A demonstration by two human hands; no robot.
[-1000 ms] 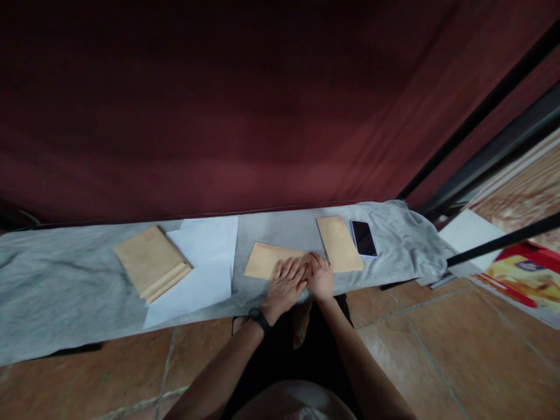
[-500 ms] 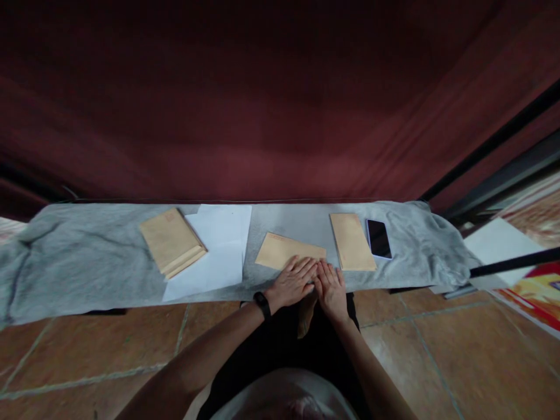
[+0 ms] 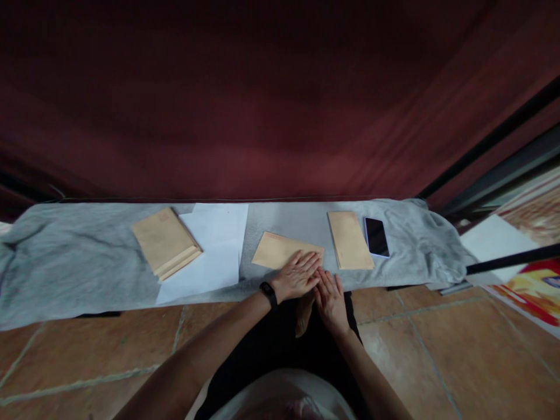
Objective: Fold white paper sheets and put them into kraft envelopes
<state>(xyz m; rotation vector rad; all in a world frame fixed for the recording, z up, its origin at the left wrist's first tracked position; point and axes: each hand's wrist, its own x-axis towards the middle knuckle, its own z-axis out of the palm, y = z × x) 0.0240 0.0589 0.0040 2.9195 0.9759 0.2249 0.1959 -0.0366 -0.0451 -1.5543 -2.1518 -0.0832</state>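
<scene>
A tan paper envelope (image 3: 277, 249) lies flat on the grey cloth in front of me. My left hand (image 3: 298, 276), with a black band on its wrist, rests flat across the envelope's lower right part, fingers stretched out. Beside it, my right hand (image 3: 331, 300) lies with straight fingers at the envelope's lower right corner, its fingertips meeting the left hand's fingers. Neither hand grips anything. Part of the envelope hides under the hands. Further right lies another tan envelope or small stack of envelopes (image 3: 351, 240).
To the left, a stack of tan envelopes (image 3: 166, 242) partly covers white paper sheets (image 3: 219, 248). A phone (image 3: 377, 237) lies at the right. Grey cloth (image 3: 87, 251) covers the narrow table, with a dark red surface (image 3: 271, 116) rising behind. A black bar (image 3: 511, 259) stands at the right end.
My left hand has slid slightly right and up over the envelope. My right hand has dropped slightly, now lower against the left fingers. The view has shifted a little.
</scene>
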